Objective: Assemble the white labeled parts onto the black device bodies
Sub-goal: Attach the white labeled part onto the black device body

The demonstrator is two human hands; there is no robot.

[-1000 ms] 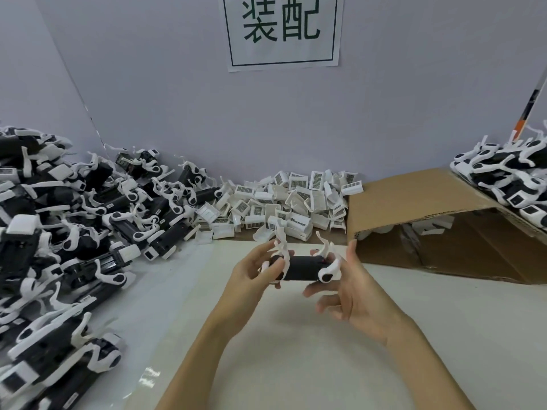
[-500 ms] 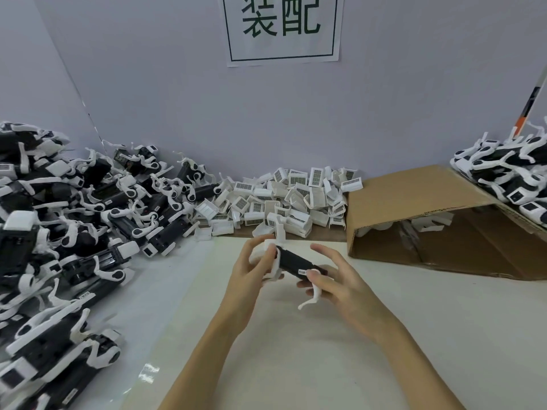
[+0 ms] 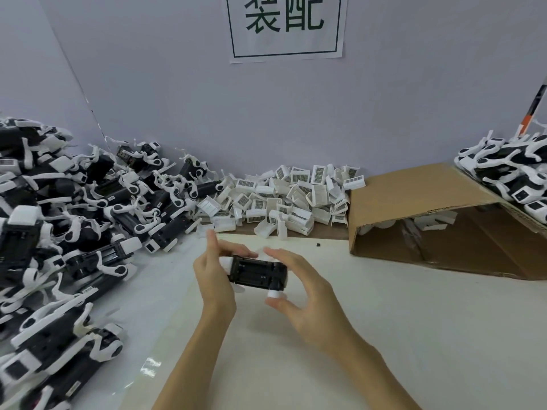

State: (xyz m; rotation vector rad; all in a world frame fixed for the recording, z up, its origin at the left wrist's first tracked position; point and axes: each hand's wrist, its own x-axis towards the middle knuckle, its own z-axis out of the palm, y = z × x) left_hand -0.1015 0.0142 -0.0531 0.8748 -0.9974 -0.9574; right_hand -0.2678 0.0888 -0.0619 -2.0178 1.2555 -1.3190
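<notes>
Two hands' fingers [image 3: 213,279] grip a black device body [image 3: 258,270] above the white table [image 3: 414,335].

A brown cardboard box [image 3: 414,193] lies tipped on the table [image 3: 414,335]; a paper sign [image 3: 285,25] hangs on the wall

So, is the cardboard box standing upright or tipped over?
Tipped over: the cardboard box lies on its side, its opening facing the person, white parts visible inside.

Assembly workshop: heaped device bodies [image 3: 88,208]
</notes>
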